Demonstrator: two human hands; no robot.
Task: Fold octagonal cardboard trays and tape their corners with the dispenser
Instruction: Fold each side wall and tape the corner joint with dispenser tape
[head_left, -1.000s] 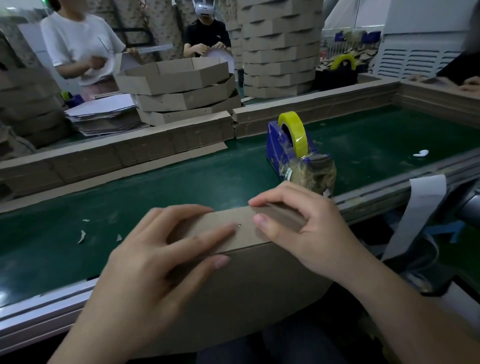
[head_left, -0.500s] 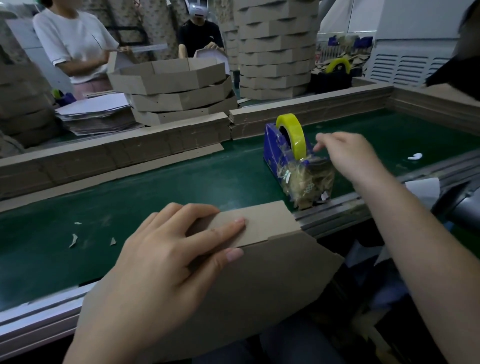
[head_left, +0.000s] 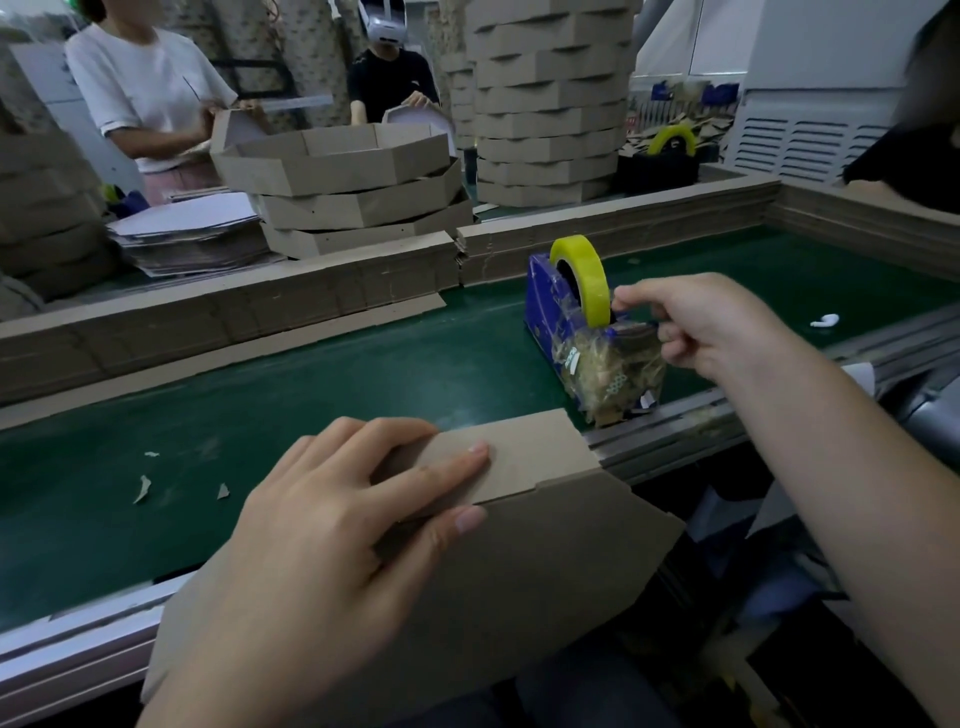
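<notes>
A brown cardboard tray (head_left: 545, 561) stands on edge at the near rail, its base facing me and one wall folded flat on top. My left hand (head_left: 322, 545) grips its upper corner, fingers over the folded wall and thumb on the base. The blue tape dispenser (head_left: 543, 312) with a yellow tape roll (head_left: 589, 280) sits on the green belt (head_left: 311, 395), behind and right of the tray. My right hand (head_left: 711, 322) is at the dispenser's front, thumb and forefinger pinching the tape just beside the roll. The tape end itself is hard to make out.
A low cardboard wall (head_left: 260, 312) borders the belt's far side. Behind it stand stacked finished trays (head_left: 353, 192), a tall tray stack (head_left: 545, 104), flat blanks (head_left: 182, 234) and a second dispenser (head_left: 660, 161). Two people (head_left: 150, 88) work opposite. Paper scraps (head_left: 143, 488) lie on the belt.
My right hand left the tray's folded wall, reached right to the dispenser and now pinches at the tape roll. My left hand keeps holding the tray corner.
</notes>
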